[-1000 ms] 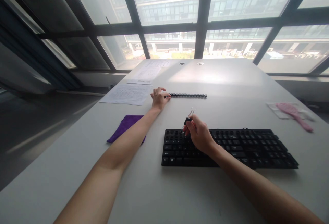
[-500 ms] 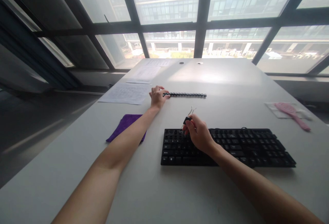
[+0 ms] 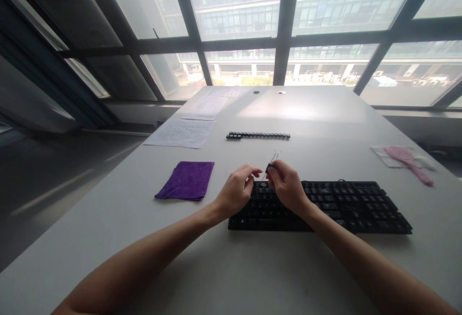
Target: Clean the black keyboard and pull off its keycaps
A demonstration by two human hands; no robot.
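Note:
A black keyboard (image 3: 355,209) lies on the white table in front of me, with bare switches along the left of its top rows. My right hand (image 3: 287,185) grips a keycap puller (image 3: 270,166) by its black middle, its wire ends pointing up and down. The lower wires are over the upper left keys. Close to its left, my left hand (image 3: 236,187) hovers over the keyboard's left end, fingers curved and apart, with nothing visible in them. Beyond both hands, removed keycaps (image 3: 265,135) stand in a row, with a short second row at its left end.
A folded purple cloth (image 3: 187,180) lies to the left, with printed papers (image 3: 180,133) behind it. On the right, a pink brush (image 3: 406,156) rests partly on a white packet. Two round cable holes (image 3: 256,92) are near the table's far edge by the windows.
My left hand has come back from the left end of the keycap row to beside the puller. The short second row of keycaps now shows. My right hand still holds the puller.

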